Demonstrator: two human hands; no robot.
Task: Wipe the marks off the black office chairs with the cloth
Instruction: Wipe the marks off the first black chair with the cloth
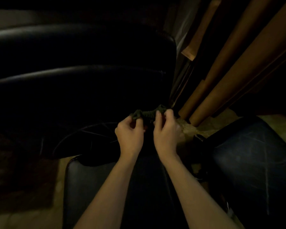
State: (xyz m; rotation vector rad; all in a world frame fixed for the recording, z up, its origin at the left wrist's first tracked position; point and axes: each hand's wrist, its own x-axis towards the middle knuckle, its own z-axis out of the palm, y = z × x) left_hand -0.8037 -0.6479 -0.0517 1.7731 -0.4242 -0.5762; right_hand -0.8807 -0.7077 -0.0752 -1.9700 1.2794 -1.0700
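A dark green cloth point(148, 114) is bunched between my two hands in the middle of the dim view. My left hand point(130, 136) pinches its left end and my right hand point(165, 134) pinches its right end. Both hands hover over black office chairs: a large padded chair back point(76, 90) fills the upper left, and a black seat point(92, 187) lies under my forearms. Another black chair seat point(254, 162) with pale scuff lines sits at the lower right. Marks on the other chairs are too dark to make out.
Brown wooden posts and panels point(234, 66) lean diagonally at the upper right. A pale floor point(206, 128) shows between the chairs and the wood. A dark rug point(18, 171) lies at the lower left. The chairs stand close together.
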